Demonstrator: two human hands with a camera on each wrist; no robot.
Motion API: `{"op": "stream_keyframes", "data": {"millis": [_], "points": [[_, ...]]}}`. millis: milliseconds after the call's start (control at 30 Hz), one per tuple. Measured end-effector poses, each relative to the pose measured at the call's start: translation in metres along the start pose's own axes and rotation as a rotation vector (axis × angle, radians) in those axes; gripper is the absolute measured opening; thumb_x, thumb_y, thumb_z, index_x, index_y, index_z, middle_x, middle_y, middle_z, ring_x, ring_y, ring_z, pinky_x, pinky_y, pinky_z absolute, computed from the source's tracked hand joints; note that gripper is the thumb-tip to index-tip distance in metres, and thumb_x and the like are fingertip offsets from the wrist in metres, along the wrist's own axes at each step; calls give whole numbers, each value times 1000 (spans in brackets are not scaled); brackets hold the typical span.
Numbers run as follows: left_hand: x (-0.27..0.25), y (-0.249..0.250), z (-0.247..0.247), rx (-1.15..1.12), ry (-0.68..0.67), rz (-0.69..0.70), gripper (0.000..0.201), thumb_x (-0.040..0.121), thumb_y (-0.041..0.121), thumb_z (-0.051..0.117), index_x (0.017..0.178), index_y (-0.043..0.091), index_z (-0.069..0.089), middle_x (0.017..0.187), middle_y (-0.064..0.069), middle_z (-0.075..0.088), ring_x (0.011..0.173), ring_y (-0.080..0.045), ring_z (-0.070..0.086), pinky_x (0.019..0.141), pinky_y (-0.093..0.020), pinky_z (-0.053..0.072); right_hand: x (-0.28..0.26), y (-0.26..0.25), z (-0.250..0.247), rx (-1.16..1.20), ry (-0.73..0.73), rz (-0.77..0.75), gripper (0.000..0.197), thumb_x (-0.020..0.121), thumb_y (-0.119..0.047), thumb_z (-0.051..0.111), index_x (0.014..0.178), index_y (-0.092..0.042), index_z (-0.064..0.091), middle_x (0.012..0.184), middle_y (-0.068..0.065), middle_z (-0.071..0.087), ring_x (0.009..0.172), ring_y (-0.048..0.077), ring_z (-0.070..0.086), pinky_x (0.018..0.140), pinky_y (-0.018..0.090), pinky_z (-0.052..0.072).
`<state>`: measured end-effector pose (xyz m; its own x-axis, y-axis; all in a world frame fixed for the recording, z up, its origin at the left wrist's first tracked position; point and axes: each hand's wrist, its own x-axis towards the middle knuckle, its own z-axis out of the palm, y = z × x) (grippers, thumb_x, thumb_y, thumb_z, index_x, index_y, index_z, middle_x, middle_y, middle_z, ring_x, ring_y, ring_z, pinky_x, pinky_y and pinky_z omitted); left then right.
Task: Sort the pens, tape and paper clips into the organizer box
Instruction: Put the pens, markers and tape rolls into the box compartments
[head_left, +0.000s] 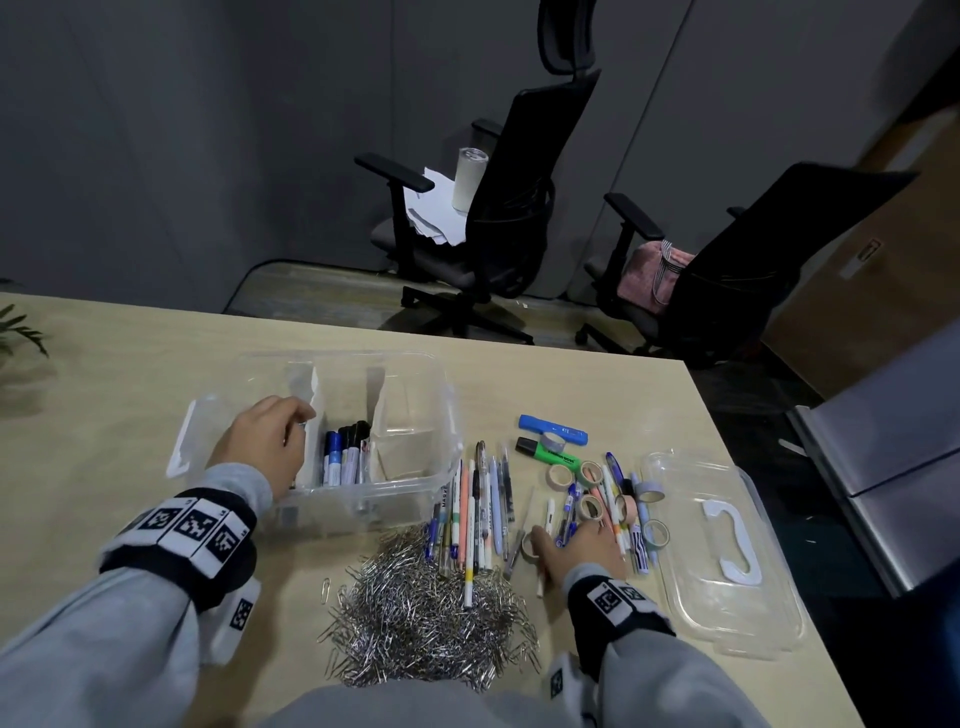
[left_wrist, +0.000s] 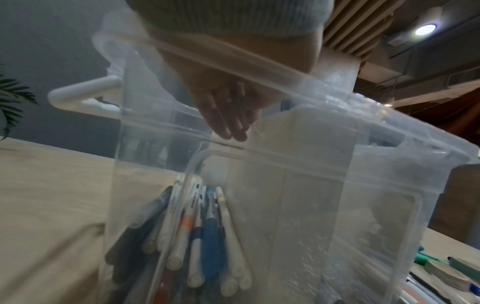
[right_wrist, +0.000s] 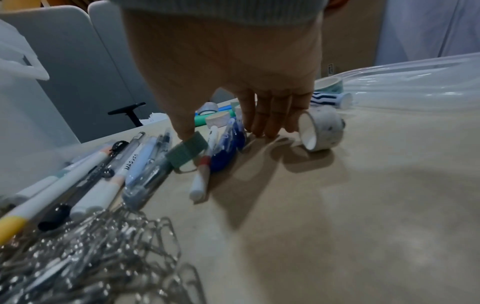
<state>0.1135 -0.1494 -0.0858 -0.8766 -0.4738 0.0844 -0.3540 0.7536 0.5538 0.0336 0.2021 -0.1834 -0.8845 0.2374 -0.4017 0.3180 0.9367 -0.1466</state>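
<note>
At lower right of the head view, a small tape roll (head_left: 529, 546) lay against the right hand's (head_left: 582, 551) thumb, fingers straight down among loose pens (head_left: 480, 512) running lengthwise up the frame. At left, the left hand (head_left: 265, 441) hung relaxed and empty over the clear organizer box (head_left: 415, 467).

Organizer box (head_left: 415, 488) at centre left of the head view, on the table (head_left: 104, 395). Markers (head_left: 343, 454) in its middle compartment. Paper clip pile (head_left: 426, 603) below the box, toward the bottom edge. Loose pens (head_left: 475, 512) right of the box, tape rolls (head_left: 589, 506) further right. Lid (head_left: 727, 551) at far right. Two office chairs (head_left: 498, 208) behind the table, upper centre.
</note>
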Motion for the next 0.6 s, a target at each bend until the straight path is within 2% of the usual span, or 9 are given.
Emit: {"op": "stream_keyframes", "data": {"millis": [100, 200, 267, 333, 400, 500, 567, 600], "points": [[0, -1, 0, 10, -1, -8, 25, 91, 7, 43, 105, 15, 62, 105, -2, 62, 90, -19, 54, 85, -33, 48, 9, -16, 3, 45, -20, 44, 81, 75, -73, 52, 123, -8, 49, 122, 9, 58, 111, 26, 57, 93, 34, 48], [1, -1, -1, 16, -8, -24, 26, 91, 8, 43, 106, 16, 62, 106, -1, 61, 91, -19, 55, 86, -33, 48, 15, -25, 10, 59, -12, 103, 95, 70, -80, 48, 130, -6, 45, 129, 14, 54, 118, 30, 53, 100, 41, 45], [1, 0, -1, 17, -9, -30, 26, 91, 8, 43, 107, 17, 62, 107, -1, 61, 92, -19, 56, 86, -33, 48, 17, -32, 8, 68, -11, 164, 93, 77, -75, 46, 136, -3, 37, 137, 17, 47, 126, 32, 46, 106, 42, 39], [1, 0, 0, 5, -4, -32, 25, 91, 8, 44, 106, 17, 62, 107, -1, 62, 91, -19, 56, 85, -33, 49, 18, -37, 4, 67, -41, 189, 83, 82, -64, 50, 136, -2, 35, 137, 18, 47, 125, 33, 47, 105, 41, 39], [1, 0, 0, 3, -2, -30, 25, 91, 8, 44, 106, 17, 62, 106, -1, 62, 91, -20, 56, 85, -34, 49, 20, -41, -1, 88, -81, 207, 73, 79, -52, 60, 129, -4, 41, 126, 15, 54, 113, 32, 55, 98, 40, 46], [1, 1, -1, 4, -4, -30, 25, 91, 8, 43, 106, 16, 62, 106, -1, 62, 91, -20, 56, 85, -33, 49, 22, -40, -7, 147, -162, 175, 53, 74, -39, 68, 109, -5, 49, 99, 8, 58, 86, 27, 58, 78, 30, 49], [1, 1, -1, -2, -5, -35, 25, 91, 8, 43, 105, 16, 62, 106, -1, 62, 90, -20, 56, 84, -33, 49, 24, -37, -11, 124, -213, 117, 38, 78, -37, 65, 99, -7, 54, 93, 8, 58, 84, 27, 58, 73, 28, 47], [1, 1, -1, -4, -5, -36, 25, 91, 8, 43, 105, 17, 62, 106, -1, 62, 90, -20, 56, 84, -34, 49, 22, -37, -13, 107, -231, 82, 32, 82, -36, 62, 98, -9, 57, 95, 9, 60, 88, 28, 60, 72, 27, 46]]}}
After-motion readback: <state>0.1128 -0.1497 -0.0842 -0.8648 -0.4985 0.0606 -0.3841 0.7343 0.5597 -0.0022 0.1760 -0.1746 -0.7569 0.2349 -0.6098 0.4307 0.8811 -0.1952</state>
